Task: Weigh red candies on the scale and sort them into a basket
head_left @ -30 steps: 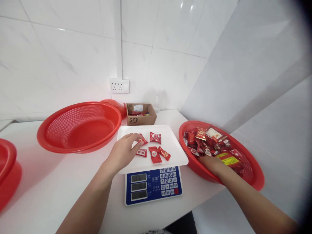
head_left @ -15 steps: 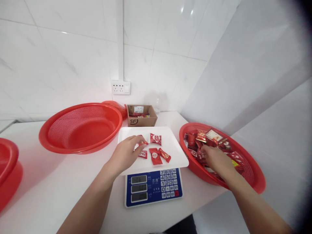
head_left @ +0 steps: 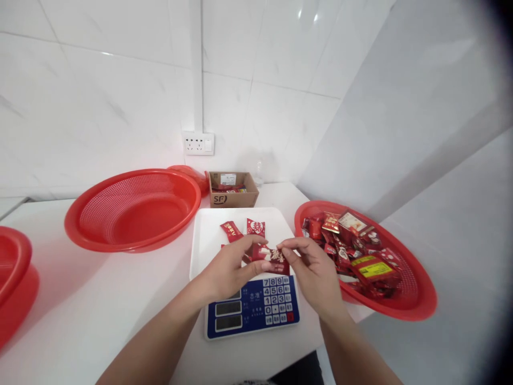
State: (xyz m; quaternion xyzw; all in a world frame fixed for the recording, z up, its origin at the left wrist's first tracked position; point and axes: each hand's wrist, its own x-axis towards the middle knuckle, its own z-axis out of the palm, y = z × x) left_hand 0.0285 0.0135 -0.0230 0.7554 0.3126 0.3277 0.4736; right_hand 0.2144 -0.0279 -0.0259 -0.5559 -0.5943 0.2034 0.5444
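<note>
My left hand [head_left: 234, 267] and my right hand [head_left: 315, 272] hold one dark red candy packet [head_left: 276, 260] between them, over the front of the white weighing tray [head_left: 204, 230]. Thumb and fingers of each hand pinch an end of it. On the tray behind lie a red packet [head_left: 231, 231] and a red and white one [head_left: 255, 227]; my hands and the packet largely hide the tray's front part. Below the tray shows the blue scale panel [head_left: 256, 310] with keys and displays. A red basket [head_left: 420, 294] full of assorted red packets stands right of my right hand.
A large red basket [head_left: 140, 214] stands at the left, with part of another [head_left: 14, 262] at the left edge. Behind the tray are a cardboard box [head_left: 234, 200] holding packets and a red bag [head_left: 192, 176]. A socket [head_left: 199, 144] is on the tiled wall.
My right hand has come out of the right basket to the tray's front with a dark red packet. My left hand has let go of a packet on the tray and moved right to hold this one.
</note>
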